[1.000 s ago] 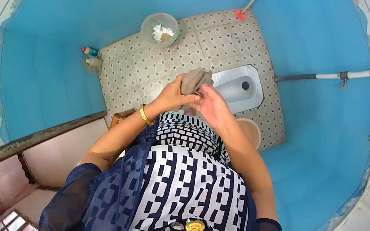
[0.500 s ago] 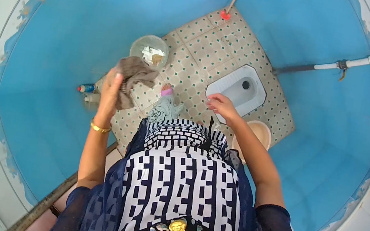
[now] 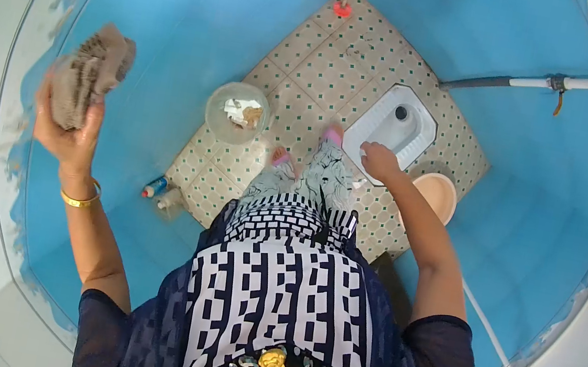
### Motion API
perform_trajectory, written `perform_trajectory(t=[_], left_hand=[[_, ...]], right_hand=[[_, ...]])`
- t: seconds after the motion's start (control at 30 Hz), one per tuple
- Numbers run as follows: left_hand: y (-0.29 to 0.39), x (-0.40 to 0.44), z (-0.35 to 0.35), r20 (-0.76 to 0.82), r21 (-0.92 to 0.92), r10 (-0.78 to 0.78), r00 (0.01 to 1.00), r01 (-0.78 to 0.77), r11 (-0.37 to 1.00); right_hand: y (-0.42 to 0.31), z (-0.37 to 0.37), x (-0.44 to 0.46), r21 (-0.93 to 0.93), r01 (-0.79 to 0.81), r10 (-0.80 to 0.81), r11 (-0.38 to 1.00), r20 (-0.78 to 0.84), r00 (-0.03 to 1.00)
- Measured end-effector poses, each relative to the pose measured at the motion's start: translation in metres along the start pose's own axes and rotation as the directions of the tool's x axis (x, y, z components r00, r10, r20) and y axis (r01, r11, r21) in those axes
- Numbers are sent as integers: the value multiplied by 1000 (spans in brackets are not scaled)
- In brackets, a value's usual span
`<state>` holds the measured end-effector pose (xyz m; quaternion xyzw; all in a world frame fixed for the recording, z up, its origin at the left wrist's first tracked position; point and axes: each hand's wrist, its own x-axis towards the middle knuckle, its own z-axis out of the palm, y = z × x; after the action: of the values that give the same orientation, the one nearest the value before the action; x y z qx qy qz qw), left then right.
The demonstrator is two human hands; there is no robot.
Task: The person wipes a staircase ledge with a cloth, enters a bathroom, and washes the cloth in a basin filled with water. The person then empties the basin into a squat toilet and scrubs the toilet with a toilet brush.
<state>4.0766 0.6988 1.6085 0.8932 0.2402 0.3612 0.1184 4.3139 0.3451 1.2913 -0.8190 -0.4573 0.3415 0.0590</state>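
My left hand [image 3: 67,132] grips a bunched grey-brown cloth [image 3: 88,77] at the far left, raised in front of the blue wall. The fingers wrap around the cloth's lower part, and its upper folds stick out above them. On the right, my right hand [image 3: 380,162] hangs in the air with its fingers loosely curled in, and no object shows in it. From above, it overlaps the near edge of the white squat toilet [image 3: 413,143].
A clear bin [image 3: 213,118] with crumpled paper stands on the tiled floor [image 3: 315,61]. Bottles [image 3: 156,187] lie at the left wall. A pale basin [image 3: 439,197] is right of my legs. Behind are a red-ended pole [image 3: 342,9] and a wall pipe [image 3: 528,82].
My left hand has carried the cloth up and left, and the cloth is now bunched instead of hanging. My right hand has shifted slightly right, its fingers more curled. The view has shifted too.
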Motion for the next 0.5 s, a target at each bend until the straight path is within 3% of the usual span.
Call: perform_trajectory(t=[0.03, 0.1, 0.13, 0.23, 0.27, 0.3, 0.4, 0.43, 0.5], left_hand=[[43, 35, 15, -60, 79, 201, 978, -197, 977], [35, 75, 30, -93, 61, 277, 956, -272, 960], [34, 93, 40, -130, 62, 339, 932, -333, 941], [18, 146, 61, -69, 92, 357, 932, -351, 932], [39, 164, 71, -22, 230, 372, 928, -358, 905], [24, 175, 75, -6, 222, 375, 927, -365, 904], [5, 196, 82, 108, 359, 129, 986, -159, 920], [9, 199, 81, 110, 410, 64, 992, -104, 906], [27, 210, 84, 39, 309, 18, 999, -29, 951]], right_hand=[[34, -15, -2, 15, 26, -26, 1000, 0, 1000], [49, -17, 20, 19, 11, -10, 1000, -9, 1000], [59, -20, 32, -67, -10, 13, 998, 49, 999], [90, -31, 84, -201, 12, 12, 979, 120, 993], [117, -41, 96, -249, 59, -31, 967, 115, 993], [126, -44, 118, -303, 78, -47, 950, 107, 993], [152, -64, 191, -301, 78, -77, 950, 14, 997], [159, -72, 221, -319, 76, -59, 945, 61, 996], [174, -99, 274, -358, 94, -66, 929, 89, 994]])
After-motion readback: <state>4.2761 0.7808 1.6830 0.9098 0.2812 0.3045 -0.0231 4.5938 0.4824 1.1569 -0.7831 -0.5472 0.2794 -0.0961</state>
